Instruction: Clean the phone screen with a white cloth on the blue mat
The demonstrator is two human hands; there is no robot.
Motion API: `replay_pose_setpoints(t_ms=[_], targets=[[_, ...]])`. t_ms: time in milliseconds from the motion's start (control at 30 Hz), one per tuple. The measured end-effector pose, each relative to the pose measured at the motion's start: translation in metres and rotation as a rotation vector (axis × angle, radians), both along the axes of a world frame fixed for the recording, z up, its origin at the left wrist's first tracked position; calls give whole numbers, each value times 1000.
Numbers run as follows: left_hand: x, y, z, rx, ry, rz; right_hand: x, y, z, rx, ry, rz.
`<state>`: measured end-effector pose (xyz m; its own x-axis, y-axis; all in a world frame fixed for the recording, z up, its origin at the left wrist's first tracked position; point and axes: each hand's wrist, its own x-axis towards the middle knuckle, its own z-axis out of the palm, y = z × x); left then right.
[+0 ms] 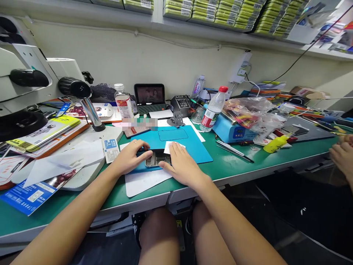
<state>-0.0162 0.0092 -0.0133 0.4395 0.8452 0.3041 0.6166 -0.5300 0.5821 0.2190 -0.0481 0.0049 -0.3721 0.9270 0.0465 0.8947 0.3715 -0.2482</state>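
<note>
On a blue mat lies a dark flat device with a metallic edge, like an opened phone, turned sideways. My left hand grips its left end, thumb along the top and fingers curled at the far side. A white wipe sits under the fingers of my right hand, which presses it at the device's right end. My right thumb reaches along the near edge. Both hands partly hide the device.
Left stands a microscope on a pale base. Behind are a bottle, a small screen and a red-capped bottle. Tweezers, a yellow bottle and another person's hands are right.
</note>
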Motion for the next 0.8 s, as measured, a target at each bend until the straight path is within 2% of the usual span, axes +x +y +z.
replay_pose_setpoints(t_ms=[67, 167, 233, 433, 633, 700, 800], targets=[[0, -1, 1, -7, -2, -4, -2, -7, -2, -3, -3, 1], [0, -1, 1, -7, -20, -7, 1, -33, -7, 10, -14, 50], [1, 0, 1, -12, -30, -10, 6, -39, -9, 13, -26, 62], [1, -1, 5, -16, -22, -7, 15, -2, -4, -17, -24, -43], [0, 0, 7, -26, -26, -19, 31, -37, -18, 75, -71, 21], [0, 0, 7, -26, -21, -20, 34, -33, -18, 68, -66, 31], [1, -1, 7, -24, -18, -10, 30, -12, -9, 0, -55, 17]])
